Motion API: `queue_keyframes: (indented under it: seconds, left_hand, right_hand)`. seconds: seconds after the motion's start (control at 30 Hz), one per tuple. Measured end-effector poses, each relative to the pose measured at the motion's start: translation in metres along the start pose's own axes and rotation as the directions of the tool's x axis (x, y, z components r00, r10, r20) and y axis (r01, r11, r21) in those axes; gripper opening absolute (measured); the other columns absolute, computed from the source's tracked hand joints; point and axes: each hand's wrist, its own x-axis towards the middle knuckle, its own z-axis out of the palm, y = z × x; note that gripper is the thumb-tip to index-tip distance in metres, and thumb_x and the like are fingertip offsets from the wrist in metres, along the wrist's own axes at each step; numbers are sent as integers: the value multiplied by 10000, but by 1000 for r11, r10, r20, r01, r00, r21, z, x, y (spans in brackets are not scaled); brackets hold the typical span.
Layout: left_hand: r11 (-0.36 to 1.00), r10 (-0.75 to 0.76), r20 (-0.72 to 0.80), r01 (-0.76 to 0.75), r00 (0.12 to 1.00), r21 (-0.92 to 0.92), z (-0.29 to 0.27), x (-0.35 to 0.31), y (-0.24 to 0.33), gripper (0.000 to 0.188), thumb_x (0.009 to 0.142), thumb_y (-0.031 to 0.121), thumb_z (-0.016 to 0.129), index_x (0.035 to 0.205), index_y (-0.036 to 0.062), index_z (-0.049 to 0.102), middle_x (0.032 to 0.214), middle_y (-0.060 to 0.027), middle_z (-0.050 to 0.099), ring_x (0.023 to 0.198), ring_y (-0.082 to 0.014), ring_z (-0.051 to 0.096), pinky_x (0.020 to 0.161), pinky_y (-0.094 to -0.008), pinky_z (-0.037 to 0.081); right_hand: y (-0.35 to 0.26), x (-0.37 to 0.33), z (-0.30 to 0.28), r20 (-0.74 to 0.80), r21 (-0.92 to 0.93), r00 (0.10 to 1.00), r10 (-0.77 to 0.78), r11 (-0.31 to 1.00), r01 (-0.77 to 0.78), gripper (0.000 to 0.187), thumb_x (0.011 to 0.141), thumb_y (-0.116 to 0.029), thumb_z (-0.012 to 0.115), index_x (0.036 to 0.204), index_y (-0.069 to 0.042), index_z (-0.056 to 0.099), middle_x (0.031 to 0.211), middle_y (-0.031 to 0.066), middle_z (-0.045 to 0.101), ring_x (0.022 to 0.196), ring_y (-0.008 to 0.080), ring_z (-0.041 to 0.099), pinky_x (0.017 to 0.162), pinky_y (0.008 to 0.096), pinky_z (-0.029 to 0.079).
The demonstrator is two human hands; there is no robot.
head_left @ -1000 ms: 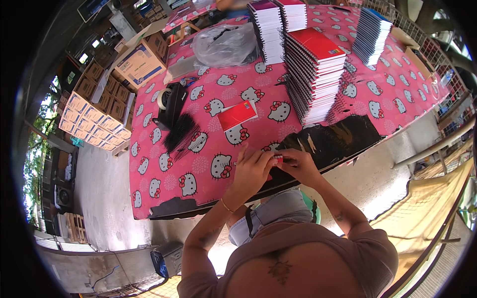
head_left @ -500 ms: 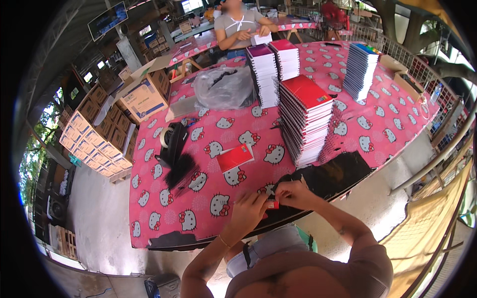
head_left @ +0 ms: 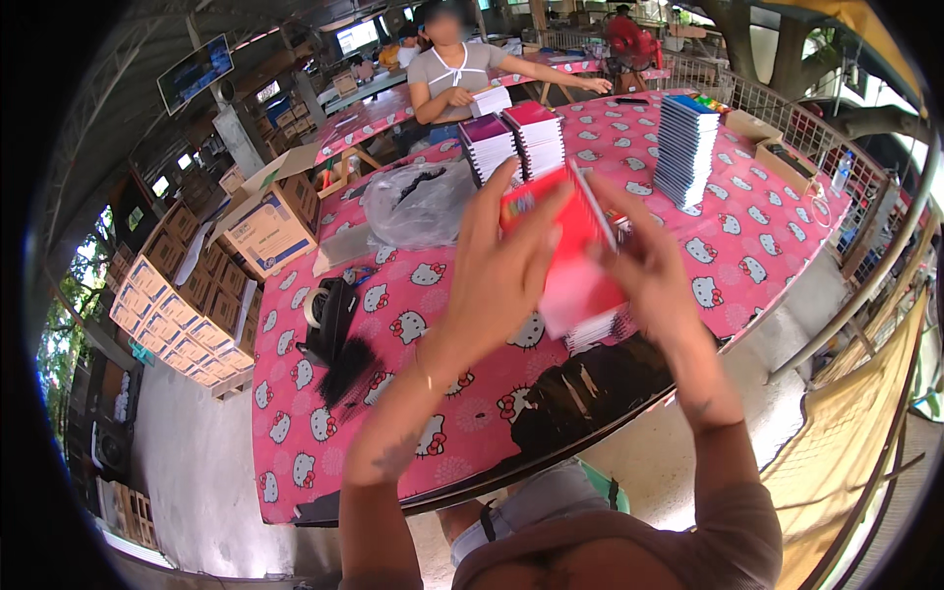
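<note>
A red notebook [head_left: 570,231] is up between my two hands, over the near part of the table, its lower end blurred. My left hand [head_left: 501,261] holds its left side, the fingers stretched along the cover. At the opposite edge, my right hand [head_left: 644,261] grips it, smeared by motion. Behind them the stack of red spiral notebooks [head_left: 602,330] is mostly hidden; only some lower page edges show. Two more stacks, a purple-topped one [head_left: 486,131] and a pinkish-red one [head_left: 534,115], stand just beyond my hands.
On the pink patterned table [head_left: 324,462] are a black tape dispenser [head_left: 332,320], a clear plastic bag [head_left: 418,206] and a blue notebook stack [head_left: 685,147]. Cardboard boxes [head_left: 270,231] are at the left. Across the table, a person [head_left: 457,74] holds white paper and reaches sideways.
My hands have risen from the table's near edge and now hold a red notebook. The red booklet lying mid-table no longer shows there. The person opposite has stretched an arm out to the right.
</note>
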Motion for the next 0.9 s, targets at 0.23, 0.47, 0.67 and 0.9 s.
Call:
queue_keyframes:
  seconds: [0.23, 0.47, 0.67, 0.9]
  left_hand:
    - [967, -254, 408, 242, 877, 81, 120, 45, -65, 343, 977, 330, 564, 1209, 119, 703, 1211, -180, 599, 1115, -323, 554, 955, -421, 444]
    - [722, -569, 221, 610, 792, -327, 89, -48, -131, 421, 1013, 403, 501, 1209, 73, 674, 1306, -197, 605, 1243, -374, 543, 1035, -424, 424]
    - [788, -531, 719, 575, 449, 222, 49, -272, -147, 716, 948, 607, 498, 1428, 76, 478, 1522, -215, 394, 1409, -374, 372, 1140, -508, 295]
    - [923, -275, 861, 369, 428, 112, -41, -271, 58, 1007, 828, 612, 654, 1519, -3, 258, 1560, -292, 230, 1482, -450, 165, 1173, -606, 166]
  right_hand:
    - [78, 120, -93, 124, -329, 965, 230, 927, -178, 548, 881, -150, 702, 1391, -31, 543, 1270, 132, 603, 1121, 217, 580, 989, 330, 444]
    - [37, 55, -108, -333, -193, 943, -10, 979, -58, 632, 970, -483, 559, 1424, -45, 511, 1429, 107, 532, 1360, 227, 448, 1127, 386, 314]
    - [42, -68, -14, -73, -374, 942, -328, 884, 279, 321, 892, -167, 660, 1174, -16, 631, 1270, 178, 567, 1220, 305, 515, 1043, 442, 395]
    - [121, -210, 57, 633, -460, 773, -34, 787, 412, 494, 796, -188, 773, 1263, -116, 626, 1271, 107, 575, 1198, 294, 537, 1015, 470, 424]
